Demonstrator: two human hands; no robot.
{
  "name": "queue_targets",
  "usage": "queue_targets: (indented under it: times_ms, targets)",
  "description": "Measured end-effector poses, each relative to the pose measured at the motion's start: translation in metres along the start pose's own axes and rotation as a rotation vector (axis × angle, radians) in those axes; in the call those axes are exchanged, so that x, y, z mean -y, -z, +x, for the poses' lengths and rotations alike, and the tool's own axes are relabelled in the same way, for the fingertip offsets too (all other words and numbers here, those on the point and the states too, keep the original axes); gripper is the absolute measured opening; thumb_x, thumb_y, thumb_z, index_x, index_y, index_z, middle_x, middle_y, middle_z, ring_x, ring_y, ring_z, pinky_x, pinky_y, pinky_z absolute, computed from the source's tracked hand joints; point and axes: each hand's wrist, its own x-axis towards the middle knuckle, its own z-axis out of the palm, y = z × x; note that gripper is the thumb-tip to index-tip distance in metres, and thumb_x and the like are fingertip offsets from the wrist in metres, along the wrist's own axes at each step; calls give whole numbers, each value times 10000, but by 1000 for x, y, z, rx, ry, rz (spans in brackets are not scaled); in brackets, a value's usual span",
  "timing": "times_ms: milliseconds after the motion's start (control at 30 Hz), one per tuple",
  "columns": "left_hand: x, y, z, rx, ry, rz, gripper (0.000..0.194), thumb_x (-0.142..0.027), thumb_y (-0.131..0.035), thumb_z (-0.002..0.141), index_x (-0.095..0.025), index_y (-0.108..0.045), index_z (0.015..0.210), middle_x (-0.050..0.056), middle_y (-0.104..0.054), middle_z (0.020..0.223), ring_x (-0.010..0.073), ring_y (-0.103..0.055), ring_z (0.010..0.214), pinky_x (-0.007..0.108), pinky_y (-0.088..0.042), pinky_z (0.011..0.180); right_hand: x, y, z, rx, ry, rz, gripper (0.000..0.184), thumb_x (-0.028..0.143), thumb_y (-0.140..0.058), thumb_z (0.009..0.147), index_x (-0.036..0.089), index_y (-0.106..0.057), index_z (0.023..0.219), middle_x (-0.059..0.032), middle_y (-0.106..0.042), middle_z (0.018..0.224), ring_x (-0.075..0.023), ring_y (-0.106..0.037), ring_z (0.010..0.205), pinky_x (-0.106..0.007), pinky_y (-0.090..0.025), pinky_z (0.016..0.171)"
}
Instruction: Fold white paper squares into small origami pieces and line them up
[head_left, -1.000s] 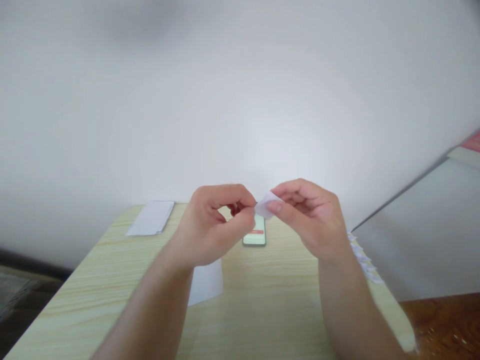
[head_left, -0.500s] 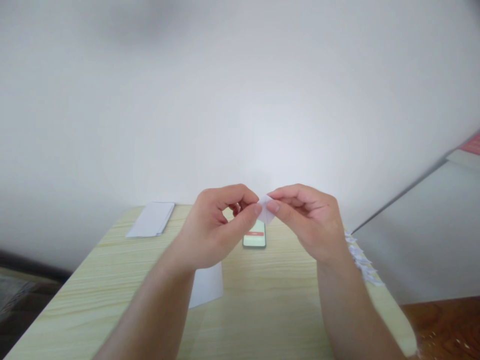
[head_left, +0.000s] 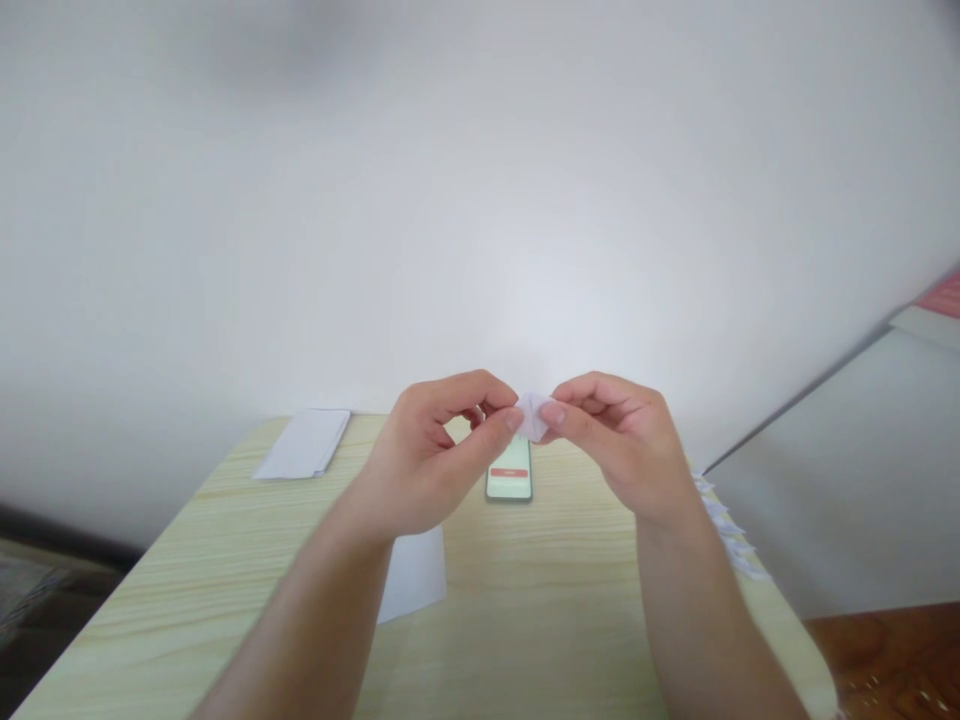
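A small piece of folded white paper [head_left: 533, 417] is held up above the table between my two hands, with a crease down its middle. My left hand [head_left: 442, 450] pinches its left edge between thumb and forefinger. On the opposite edge, the thumb and fingers of my right hand [head_left: 619, 440] are closed. Below and behind the paper lies a phone [head_left: 510, 482] with a lit screen, its upper part hidden by the paper and my hands. A white sheet [head_left: 416, 572] rests partly under my left wrist.
A stack of white paper [head_left: 304, 443] lies at the back left of the wooden table [head_left: 510, 620]. Several small folded paper pieces [head_left: 731, 535] line the right edge beside my right forearm. A white wall [head_left: 480, 200] rises behind the table.
My right fingers have shifted slightly to the right along the folded paper, showing more of its creased middle. My left hand keeps nearly the same pinch.
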Motion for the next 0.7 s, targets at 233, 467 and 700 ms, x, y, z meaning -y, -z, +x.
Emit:
queue_targets:
  times_ms: [233,467,700]
  targets:
    - [2,0,1,-16,16,-24,201,-324,-617,974,-185,-705,860,31,-691,778,162,-613,743,289,-490,672,3,-1,-1,-11,52,-52,126,317,-821,870,205,-763,881,-40,-801,839,-181,-748,772,-313,-611,698]
    - [4,1,1,3,15,-48,190,-321,-621,985,-187,-713,887,34,-701,805,161,-613,760,286,-489,683,4,0,-1,-9,51,-79,129,325,-818,874,205,-771,873,-45,-807,851,-186,-753,782,-311,-609,701]
    - [6,1,2,34,30,-40,209,-371,-624,987,-185,-706,937,45,-716,843,174,-646,793,287,-522,712,2,2,-2,-40,50,-136,182,373,-825,862,202,-770,829,-47,-805,819,-184,-745,742,-304,-595,666]
